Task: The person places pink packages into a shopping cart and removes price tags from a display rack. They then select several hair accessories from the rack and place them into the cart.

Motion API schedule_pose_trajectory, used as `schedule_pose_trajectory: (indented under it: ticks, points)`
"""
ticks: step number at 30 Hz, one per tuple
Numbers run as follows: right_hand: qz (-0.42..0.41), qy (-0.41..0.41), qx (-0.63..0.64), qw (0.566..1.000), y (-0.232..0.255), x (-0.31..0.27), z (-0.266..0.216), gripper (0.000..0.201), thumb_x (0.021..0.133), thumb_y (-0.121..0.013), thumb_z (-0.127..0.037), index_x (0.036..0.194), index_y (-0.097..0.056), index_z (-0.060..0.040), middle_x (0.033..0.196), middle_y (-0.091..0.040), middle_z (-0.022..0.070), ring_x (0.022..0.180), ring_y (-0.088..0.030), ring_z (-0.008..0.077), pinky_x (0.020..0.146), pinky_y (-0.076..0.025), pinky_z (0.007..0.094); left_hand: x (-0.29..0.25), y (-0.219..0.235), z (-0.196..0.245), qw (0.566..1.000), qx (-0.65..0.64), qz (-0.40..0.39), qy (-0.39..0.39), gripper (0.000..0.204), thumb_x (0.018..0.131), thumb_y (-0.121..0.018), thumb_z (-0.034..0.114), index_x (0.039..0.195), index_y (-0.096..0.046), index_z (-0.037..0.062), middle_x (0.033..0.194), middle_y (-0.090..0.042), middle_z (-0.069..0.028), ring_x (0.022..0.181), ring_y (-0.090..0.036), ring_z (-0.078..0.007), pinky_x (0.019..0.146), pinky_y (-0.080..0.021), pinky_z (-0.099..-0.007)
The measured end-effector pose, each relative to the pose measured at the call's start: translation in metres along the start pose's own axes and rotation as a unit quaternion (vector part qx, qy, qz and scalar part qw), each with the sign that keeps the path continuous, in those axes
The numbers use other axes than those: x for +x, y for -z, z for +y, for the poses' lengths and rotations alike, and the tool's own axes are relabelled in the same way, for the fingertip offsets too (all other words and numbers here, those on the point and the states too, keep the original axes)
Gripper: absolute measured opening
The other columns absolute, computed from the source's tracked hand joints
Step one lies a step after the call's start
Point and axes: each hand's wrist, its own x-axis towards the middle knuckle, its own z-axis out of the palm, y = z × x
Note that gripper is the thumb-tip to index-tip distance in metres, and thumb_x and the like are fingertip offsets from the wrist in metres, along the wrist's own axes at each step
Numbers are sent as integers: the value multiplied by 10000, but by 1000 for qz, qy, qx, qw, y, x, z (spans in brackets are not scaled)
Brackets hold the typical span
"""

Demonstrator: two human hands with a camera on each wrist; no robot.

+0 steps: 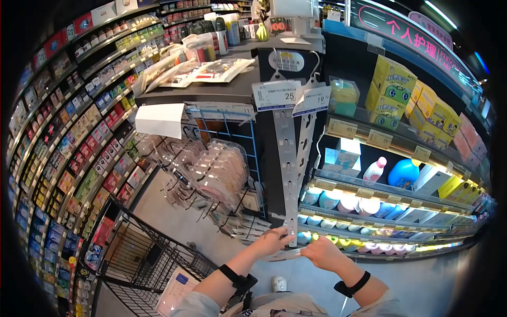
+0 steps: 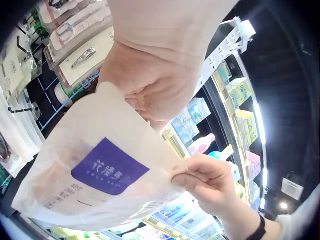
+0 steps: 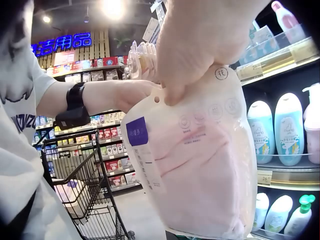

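Observation:
A white pouch with a purple label [image 2: 110, 165] spans the space between both hands; folded pink cloth shows through its clear side in the right wrist view. My right hand [image 1: 323, 253] pinches its upper edge. My left hand [image 1: 273, 243] has its fingers curled at the pouch's top tab, beside the lower end of a clear hanging strip [image 1: 288, 174]. Part of the left fingers is hidden behind the pouch in the right wrist view. From the head view the pouch [image 1: 285, 255] shows nearly edge-on.
A black shopping cart [image 1: 142, 253] at the left carries a similar pouch [image 1: 177, 290]. Packaged goods [image 1: 219, 169] hang from a blue wire rack ahead. Bottles [image 3: 289, 130] line the shelves at right. Two price tags [image 1: 277, 95] hang above the strips.

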Motion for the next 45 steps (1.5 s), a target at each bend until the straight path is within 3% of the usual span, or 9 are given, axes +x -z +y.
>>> schedule_pose_trajectory:
  ticks: [2,7,13,15,19,22,28,36,45]
  points:
    - [-16,7,15,1000,6,-3,-5,133,755,-620,-81,857,-609,-165,677,-530,-21,681,-549,180,667,-388,329,1,-2,-17,997,81,10,-13,692,888,-553,574,1385,-455,102,1245,-579,-264,1186,-537,-405,990,-435,-427]
    - [-25,10,40,999,21,-6,-18,103,778,-625,-90,855,-618,-158,683,-544,-19,694,-559,173,681,-391,318,-31,22,-18,998,58,-13,4,746,887,-564,567,1415,-410,62,1248,-570,-280,1171,-558,-388,971,-455,-390]
    - [-7,1,127,992,37,4,-32,83,826,-632,-134,907,-650,-137,759,-614,-4,731,-582,182,708,-400,315,-71,23,-81,981,-181,-35,-60,779,877,-584,575,1423,-408,48,1307,-562,-202,1214,-540,-305,1020,-410,-382]
    - [9,2,164,986,45,11,-37,90,837,-636,-145,923,-658,-129,780,-630,1,735,-587,189,713,-402,318,-89,25,-94,925,-331,-125,-140,820,857,-614,577,1424,-402,25,1357,-525,-168,1258,-494,-279,1072,-350,-402]
    - [37,6,232,972,61,32,-45,87,863,-625,-145,928,-664,-102,825,-656,6,760,-604,203,718,-418,324,-130,26,-110,886,-414,-164,-132,838,841,-642,562,1420,-398,9,1381,-503,-145,1279,-467,-250,1097,-309,-389]
    - [62,14,262,963,69,50,-50,85,871,-618,-140,924,-663,-91,848,-663,8,776,-610,204,720,-425,325,-155,27,-121,903,-397,-83,-140,687,777,-800,254,1316,-482,-30,1264,-577,-128,1209,-524,-237,1060,-364,-393]
    - [60,51,279,957,83,85,-66,85,869,-626,-135,932,-657,-87,861,-659,17,793,-605,211,739,-424,327,-188,32,-80,933,-347,60,-70,626,669,-836,-24,1220,-538,-23,1213,-608,-92,1099,-588,-183,938,-482,-350]
    - [67,71,231,968,106,109,-85,101,856,-646,-132,952,-663,-104,828,-643,18,804,-594,211,764,-412,336,-207,29,-102,940,-301,155,-46,411,811,-723,-17,1197,-582,-15,1115,-662,-109,1049,-618,-180,921,-492,-324]
    - [318,-58,215,921,97,111,-86,500,808,-699,-108,1263,-507,-33,1226,-550,152,1060,-553,321,886,-442,384,-233,39,-133,886,-371,240,-143,458,803,-698,-21,1235,-547,-28,1172,-639,-122,1079,-609,-232,925,-485,-371]
